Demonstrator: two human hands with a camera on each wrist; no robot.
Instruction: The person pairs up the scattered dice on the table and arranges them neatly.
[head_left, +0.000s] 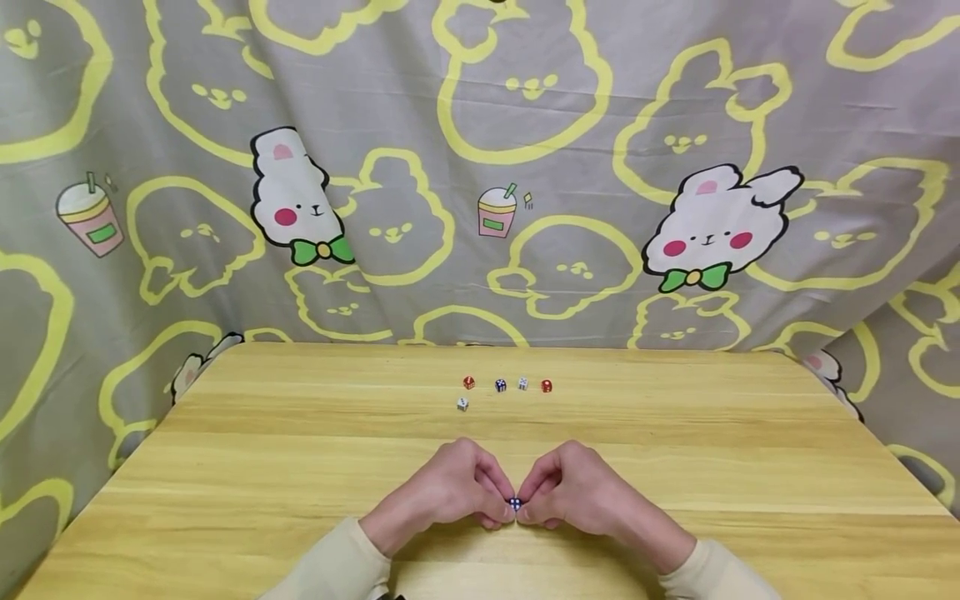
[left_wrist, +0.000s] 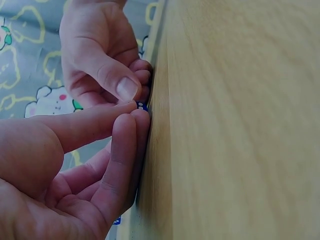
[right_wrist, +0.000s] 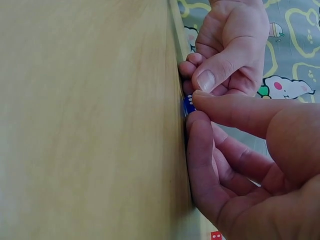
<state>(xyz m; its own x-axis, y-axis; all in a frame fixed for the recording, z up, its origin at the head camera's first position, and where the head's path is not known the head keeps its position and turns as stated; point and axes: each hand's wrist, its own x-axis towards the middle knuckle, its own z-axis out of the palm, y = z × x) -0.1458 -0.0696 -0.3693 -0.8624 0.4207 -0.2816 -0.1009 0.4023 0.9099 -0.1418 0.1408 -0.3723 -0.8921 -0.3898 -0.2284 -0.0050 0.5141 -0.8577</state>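
A small blue die with white pips (head_left: 515, 504) is at the near middle of the table, between the fingertips of both hands. My left hand (head_left: 457, 483) pinches it from the left with thumb and fingers. From the right, my right hand (head_left: 577, 487) pinches the same die. In the right wrist view, the blue die (right_wrist: 189, 103) shows between thumb and finger, close to the tabletop. Only a sliver of the blue die (left_wrist: 142, 106) appears in the left wrist view; fingers hide the rest.
Beyond the hands, a row holds a red die (head_left: 468, 382), another blue die (head_left: 501, 386), a white die (head_left: 522, 383) and a second red die (head_left: 547, 386). Another white die (head_left: 462, 404) lies nearer. A patterned curtain (head_left: 420, 100) hangs behind the wooden table (head_left: 262, 450).
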